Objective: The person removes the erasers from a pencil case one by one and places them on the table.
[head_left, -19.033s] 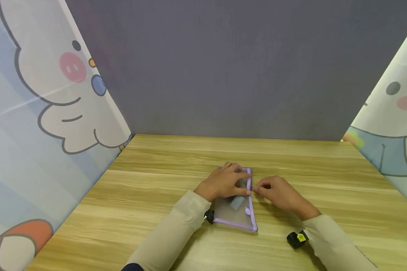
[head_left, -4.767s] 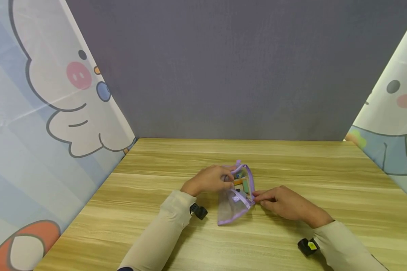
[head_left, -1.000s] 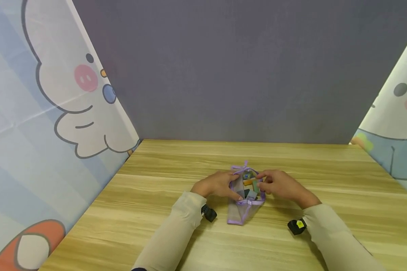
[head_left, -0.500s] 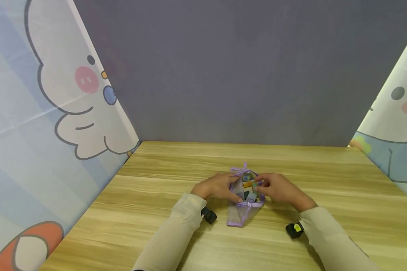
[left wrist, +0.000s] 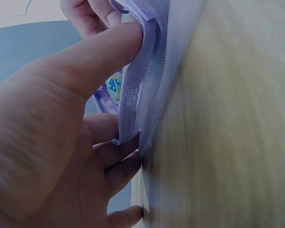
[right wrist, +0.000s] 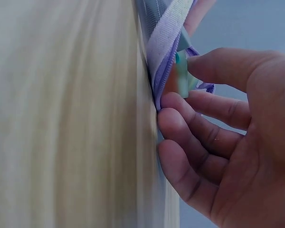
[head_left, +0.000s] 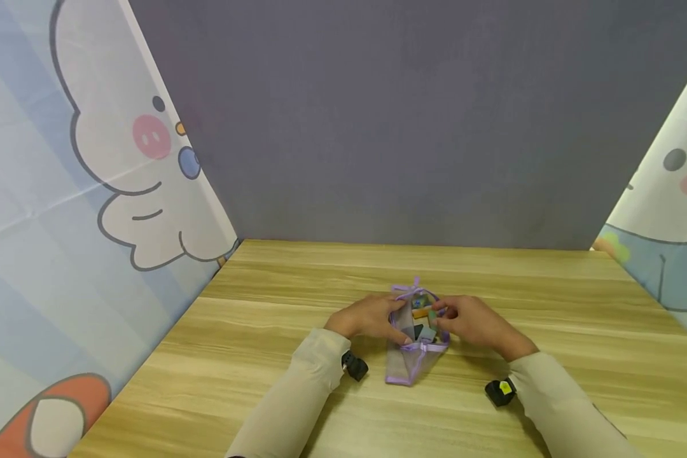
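Note:
A mesh zip pouch (head_left: 399, 366) with purple trim lies on the table, its mouth spread wide. My left hand (head_left: 366, 317) holds the left side of that mouth, thumb and index finger set apart along the zipper edge (left wrist: 135, 90). From the right, my right hand (head_left: 472, 320) reaches into the mouth; its thumb and index finger pinch a small green block (right wrist: 182, 76). Inside the pouch sit an orange piece (head_left: 420, 313), a grey-blue block (head_left: 427, 335), a dark piece (head_left: 418, 329) and a blue-patterned item (head_left: 418, 303). Fingers hide part of the contents.
The wood-grain table (head_left: 252, 356) runs back to a dark grey panel (head_left: 378, 127). Cartoon-printed sheets (head_left: 137, 222) stand at both sides. Black wrist cameras (head_left: 499, 392) are strapped to both wrists.
The pouch, zipped flat at first, now gapes with its contents showing. My right hand has gone from the zipper to the green block. My left hand has shifted onto the mouth's edge.

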